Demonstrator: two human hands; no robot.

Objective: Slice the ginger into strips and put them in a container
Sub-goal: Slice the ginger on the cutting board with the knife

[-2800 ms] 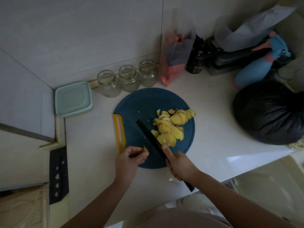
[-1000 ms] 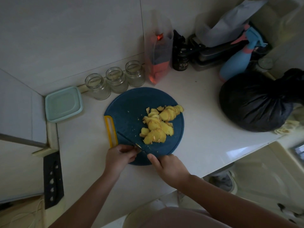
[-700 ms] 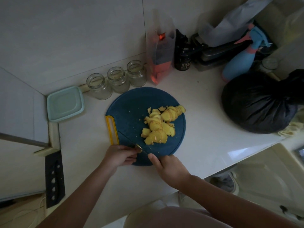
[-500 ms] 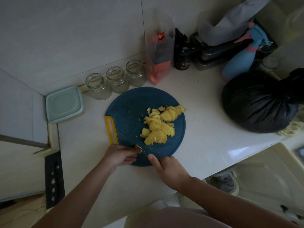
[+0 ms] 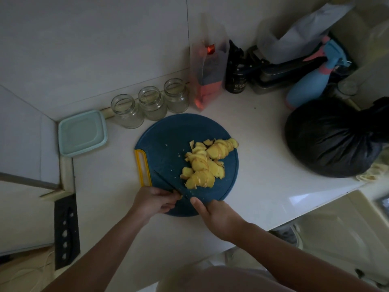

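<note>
Three open glass jars [image 5: 151, 102] stand behind the blue cutting board [image 5: 174, 135]; beside them sits a lidded pale green container [image 5: 82, 132], contents hidden. Ginger slices [image 5: 205, 165] lie piled on the board's right half. At its near edge the left hand [image 5: 154, 202] pinches a small ginger piece [image 5: 180, 196]; the right hand [image 5: 214, 214] grips the knife [image 5: 166, 181], its blade beside those fingertips. On the white counter [image 5: 263, 133], a black bag [image 5: 332, 140] sits at the right

**Dim kitchen corner**

Large pale grey wall tiles [image 5: 94, 49] meet at an angled corner behind a glossy white desk [image 5: 263, 127]. The light is low. One bright patch of glare [image 5: 303, 200] lies near the desk's front edge. Below it, at right, a beige cabinet [image 5: 336, 232] shows.
</note>
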